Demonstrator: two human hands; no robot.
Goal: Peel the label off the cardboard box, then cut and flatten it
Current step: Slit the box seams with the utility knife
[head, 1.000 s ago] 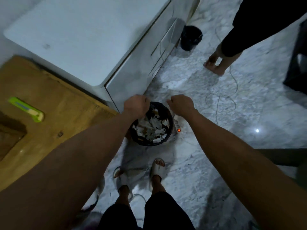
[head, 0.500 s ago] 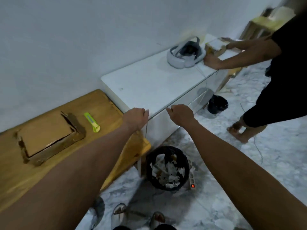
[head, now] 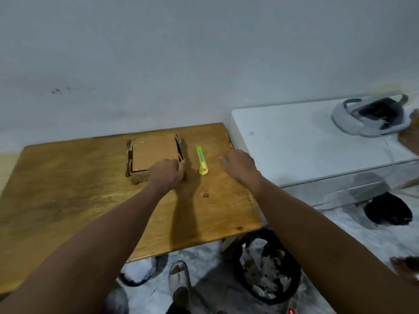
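Observation:
A flat brown cardboard box (head: pixel 154 155) lies on the wooden table (head: pixel 68 200), its side flaps standing up a little. My left hand (head: pixel 166 176) sits at the box's near right corner, with curled fingers against the right flap. A green-yellow utility knife (head: pixel 201 160) lies just right of the box. To the right of the knife my right hand (head: pixel 240 166) hovers over the table, fingers loosely bent and holding nothing. No label shows on the box's top face.
A white cabinet (head: pixel 306 150) adjoins the table on the right and carries a white headset (head: pixel 371 118). On the floor stand a black bin of paper scraps (head: pixel 265 270), a second black bin (head: pixel 387 211) and a power strip with a red light (head: pixel 290 311). Another person's hand (head: pixel 410 137) is at the right edge.
My view has swung from the floor bin up to the table. Both hands have moved from above the bin to the tabletop, the left one reaching the box.

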